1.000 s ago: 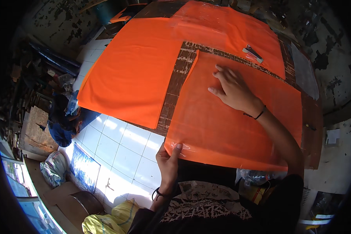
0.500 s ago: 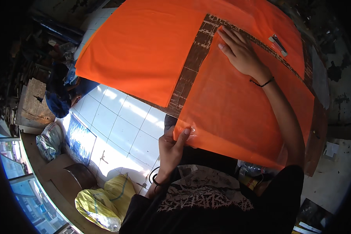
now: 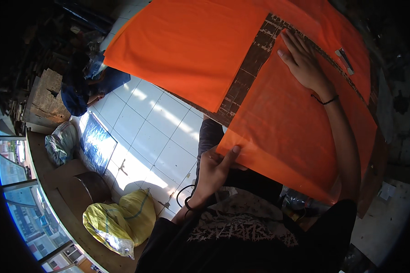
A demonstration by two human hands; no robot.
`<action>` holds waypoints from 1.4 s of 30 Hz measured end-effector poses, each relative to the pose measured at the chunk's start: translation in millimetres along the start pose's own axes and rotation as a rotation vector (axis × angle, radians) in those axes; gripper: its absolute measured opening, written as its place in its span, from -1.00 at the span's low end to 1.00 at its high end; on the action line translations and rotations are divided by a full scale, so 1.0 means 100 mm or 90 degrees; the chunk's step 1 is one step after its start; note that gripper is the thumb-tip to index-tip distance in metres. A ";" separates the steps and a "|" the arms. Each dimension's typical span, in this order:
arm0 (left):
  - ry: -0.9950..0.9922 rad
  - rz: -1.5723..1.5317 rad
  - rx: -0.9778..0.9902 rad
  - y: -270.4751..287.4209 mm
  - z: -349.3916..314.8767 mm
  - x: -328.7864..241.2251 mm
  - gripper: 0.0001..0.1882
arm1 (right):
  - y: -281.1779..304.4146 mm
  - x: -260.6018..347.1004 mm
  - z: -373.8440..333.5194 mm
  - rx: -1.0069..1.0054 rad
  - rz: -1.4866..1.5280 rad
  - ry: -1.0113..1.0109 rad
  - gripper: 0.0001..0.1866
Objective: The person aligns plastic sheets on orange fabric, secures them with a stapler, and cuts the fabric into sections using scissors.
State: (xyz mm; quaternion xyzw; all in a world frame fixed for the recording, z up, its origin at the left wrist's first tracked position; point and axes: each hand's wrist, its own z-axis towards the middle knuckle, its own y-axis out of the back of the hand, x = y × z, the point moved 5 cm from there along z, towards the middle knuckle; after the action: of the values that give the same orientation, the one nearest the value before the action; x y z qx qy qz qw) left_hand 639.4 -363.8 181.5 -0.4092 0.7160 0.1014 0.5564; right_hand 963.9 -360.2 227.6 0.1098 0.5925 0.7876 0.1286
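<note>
The sheet (image 3: 300,123) is a soft, see-through orange, brighter along its near edge; the cloth (image 3: 182,54) to its left is a stronger, plain orange. Dark brown covers the worktop (image 3: 248,68), broken by cream flecks and streaks. The floor (image 3: 148,123) is white, gridded with thin grey lines. The shirt (image 3: 241,232) is black with a jagged pale-grey print. One sack (image 3: 143,218) is yellow, striped blue-green; the smaller sack (image 3: 61,143), rather blurred, seems whitish with green markings.

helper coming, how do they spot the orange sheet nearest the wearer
On the brown table, look right of the bare strip. The orange sheet there reaches the wearer's side; only this one has the left hand and right hand touching it.
</note>
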 end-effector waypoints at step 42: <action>0.073 0.031 -0.008 0.01 -0.05 0.00 -0.67 | 0.10 0.17 0.00 -0.045 0.102 -0.003 -0.28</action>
State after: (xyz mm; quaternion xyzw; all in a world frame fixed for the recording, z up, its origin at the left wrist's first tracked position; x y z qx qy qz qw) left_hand 635.2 -366.4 183.4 -0.4003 0.7558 0.0960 0.5093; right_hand 946.7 -357.5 237.6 0.1541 0.5533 0.8156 0.0706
